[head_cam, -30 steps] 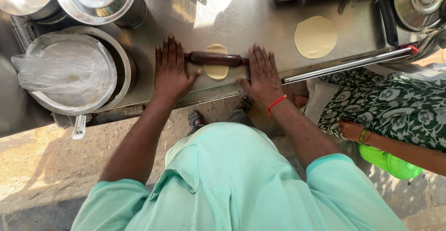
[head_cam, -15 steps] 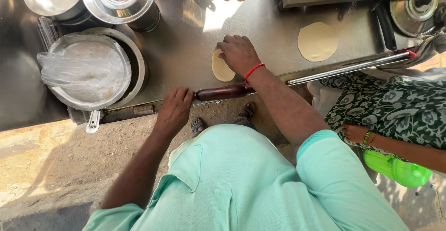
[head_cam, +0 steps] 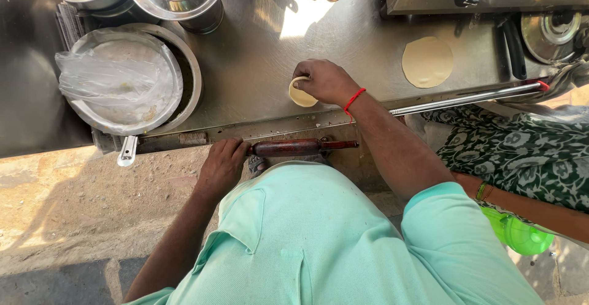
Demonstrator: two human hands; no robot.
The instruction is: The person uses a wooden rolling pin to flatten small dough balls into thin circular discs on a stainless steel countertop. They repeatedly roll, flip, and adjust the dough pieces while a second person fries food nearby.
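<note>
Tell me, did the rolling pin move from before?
Yes. The rolling pin, in the left hand, came off the dough toward the person, past the counter edge.

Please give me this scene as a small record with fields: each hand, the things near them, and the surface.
left hand: grips one end of the wooden rolling pin, held off the counter's near edge
right hand: on the small dough disc, its edge lifted
surface: steel counter
nearby: flat rolled disc; plastic-covered bowl; long metal rod
</note>
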